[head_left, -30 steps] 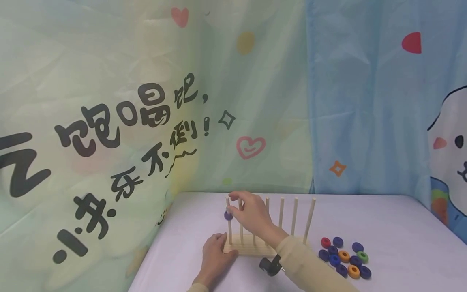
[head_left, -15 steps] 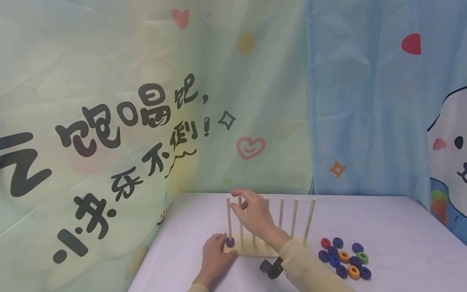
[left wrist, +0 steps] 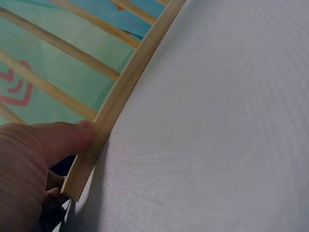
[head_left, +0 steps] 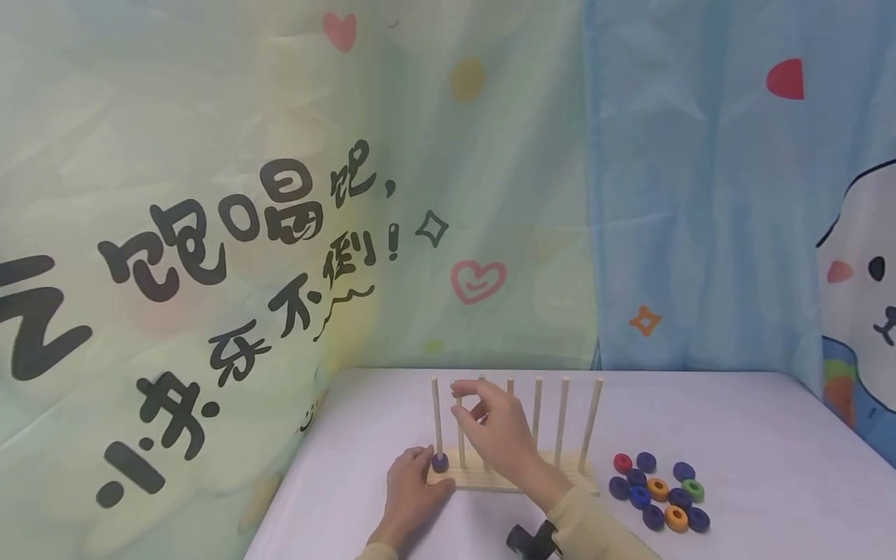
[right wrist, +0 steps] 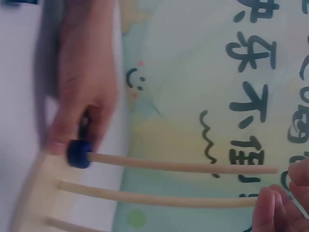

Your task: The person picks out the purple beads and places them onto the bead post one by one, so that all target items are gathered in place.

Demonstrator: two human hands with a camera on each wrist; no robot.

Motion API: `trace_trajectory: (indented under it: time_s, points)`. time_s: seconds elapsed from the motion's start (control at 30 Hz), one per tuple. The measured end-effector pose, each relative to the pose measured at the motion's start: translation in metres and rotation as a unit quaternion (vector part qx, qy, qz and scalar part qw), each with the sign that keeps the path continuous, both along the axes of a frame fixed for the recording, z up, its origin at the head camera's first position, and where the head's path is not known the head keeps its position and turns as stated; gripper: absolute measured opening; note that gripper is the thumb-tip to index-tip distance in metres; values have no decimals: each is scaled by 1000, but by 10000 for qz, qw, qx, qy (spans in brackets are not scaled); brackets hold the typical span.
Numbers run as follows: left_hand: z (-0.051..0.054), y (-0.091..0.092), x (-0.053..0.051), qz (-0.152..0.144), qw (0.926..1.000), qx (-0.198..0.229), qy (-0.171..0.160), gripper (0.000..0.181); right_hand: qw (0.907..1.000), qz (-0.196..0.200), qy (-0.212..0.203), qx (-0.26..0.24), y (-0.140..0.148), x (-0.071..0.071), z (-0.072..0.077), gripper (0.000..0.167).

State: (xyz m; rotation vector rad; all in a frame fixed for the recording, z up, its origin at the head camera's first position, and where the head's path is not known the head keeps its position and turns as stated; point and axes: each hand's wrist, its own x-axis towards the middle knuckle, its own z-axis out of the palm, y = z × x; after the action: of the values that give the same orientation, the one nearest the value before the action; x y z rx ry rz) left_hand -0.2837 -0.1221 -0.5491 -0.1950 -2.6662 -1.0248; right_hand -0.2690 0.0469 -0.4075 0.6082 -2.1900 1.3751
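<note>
A wooden peg stand [head_left: 490,481] with a row of upright pegs is on the table in the head view. My left hand [head_left: 414,491] grips its left end; in the left wrist view the thumb [left wrist: 67,140] presses the front of the base and the fingers are partly hidden behind. A dark blue ring [head_left: 439,463] sits at the bottom of the leftmost peg, also seen in the right wrist view as a blue ring [right wrist: 78,153]. My right hand [head_left: 498,428] is raised near the upper part of the left pegs, fingers loosely curved, holding nothing.
Loose rings lie on the white table [head_left: 742,435] right of the stand: several blue rings [head_left: 640,498], orange rings [head_left: 676,519], a red ring [head_left: 622,463] and a green ring [head_left: 693,490]. A black device [head_left: 532,540] is by the right wrist. Printed curtains [head_left: 490,194] stand behind.
The blue ring has left my right fingers and dropped down the leftmost peg to the base. My right hand has then moved slightly right and down. The left hand stays in place.
</note>
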Motion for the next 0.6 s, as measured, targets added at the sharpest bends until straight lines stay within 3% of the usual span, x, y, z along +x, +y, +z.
trace_trajectory:
  time_s: [0.4,0.6]
  points:
    - [-9,0,-3,95,9999,-5,60,67,9962,-347,-792,123,17,7,-51,23]
    - [-6,1,-3,67,9999,35,120,66,9915,-579,-1165,39,31,11,-73,21]
